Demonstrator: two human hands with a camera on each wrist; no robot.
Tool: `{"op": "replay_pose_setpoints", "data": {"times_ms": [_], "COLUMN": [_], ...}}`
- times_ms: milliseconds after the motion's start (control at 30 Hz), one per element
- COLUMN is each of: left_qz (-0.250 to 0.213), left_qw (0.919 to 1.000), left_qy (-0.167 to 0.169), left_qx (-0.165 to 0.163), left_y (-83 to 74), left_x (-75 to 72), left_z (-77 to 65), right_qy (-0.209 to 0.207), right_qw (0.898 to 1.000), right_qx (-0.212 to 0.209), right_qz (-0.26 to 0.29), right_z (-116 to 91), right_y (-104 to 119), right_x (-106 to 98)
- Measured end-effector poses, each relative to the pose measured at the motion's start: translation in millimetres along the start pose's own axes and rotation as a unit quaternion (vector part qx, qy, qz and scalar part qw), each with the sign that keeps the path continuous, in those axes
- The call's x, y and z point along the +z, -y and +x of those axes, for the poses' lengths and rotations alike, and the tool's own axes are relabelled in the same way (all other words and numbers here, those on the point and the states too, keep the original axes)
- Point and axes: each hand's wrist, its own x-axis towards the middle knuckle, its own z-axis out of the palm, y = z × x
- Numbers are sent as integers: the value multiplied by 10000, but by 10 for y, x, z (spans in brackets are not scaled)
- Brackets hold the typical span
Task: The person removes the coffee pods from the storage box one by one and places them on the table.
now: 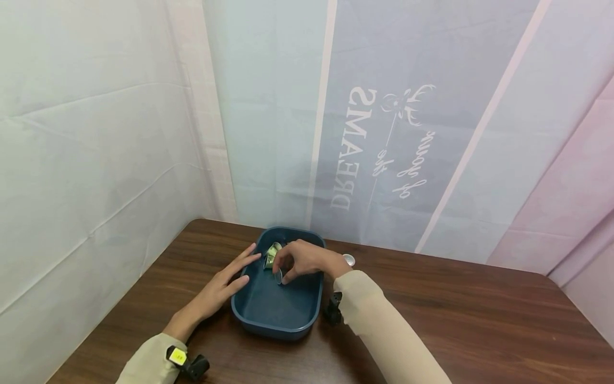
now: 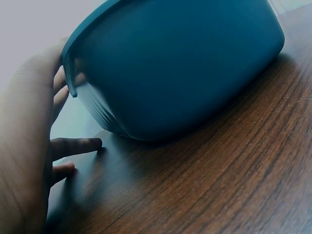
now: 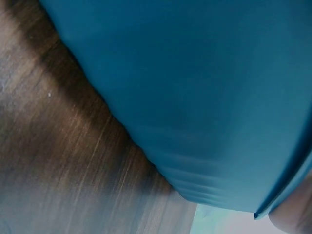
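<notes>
right hand (image 1: 299,258) pinching apparent silver disc (image 1: 279,276), inside blue bin (image 1: 280,309), left hand (image 1: 221,287) spread alongside

- At the 12 o'clock end of the blue bin (image 1: 277,312), the green-and-silver pieces (image 1: 270,262) are too small to identify, and the right hand (image 1: 303,258) screens part of that interior.
- Fingers partly cover the pinched round silver piece (image 1: 279,277).
- Toward 2 o'clock from the bin, a silver disc (image 1: 349,260) is partly hidden by the right wrist.
- In the left wrist view, the top edge cuts the bin and the left edge cuts the left hand (image 2: 29,131).
- In the right wrist view, only a blurred, cropped bit of hand shows near 4 o'clock.
</notes>
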Motion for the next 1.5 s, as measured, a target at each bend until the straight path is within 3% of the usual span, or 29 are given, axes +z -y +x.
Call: {"op": "replay_pose_setpoints", "data": {"times_ms": [267,533,900,1067,1267,1500], "left_qz": [11,-12,93,112,202,253], "left_qw": [10000,10000,10000,9999,9998,9997], "left_qy": [-6,14,1,52,45,-8], "left_qx": [-13,11,-24,-64,-6,50], "left_y": [-13,23,-43,15,0,20], "left_x": [-4,12,9,4,-3,7], "left_z": [2,-1,-11,-16,-20,-24], "right_qy": [-47,-372,-999,-1501,-2088,-2662], "right_qw": [9998,9988,9887,9787,9595,9395], "right_qx": [-98,-302,-803,-950,-1215,-1209], "right_qz": [-141,-136,779,1031,1446,1786], "right_z": [5,-62,-256,-432,-721,-954], "right_y": [-14,19,74,130,259,124], "right_x": [16,-22,-90,-148,-231,-240]}}
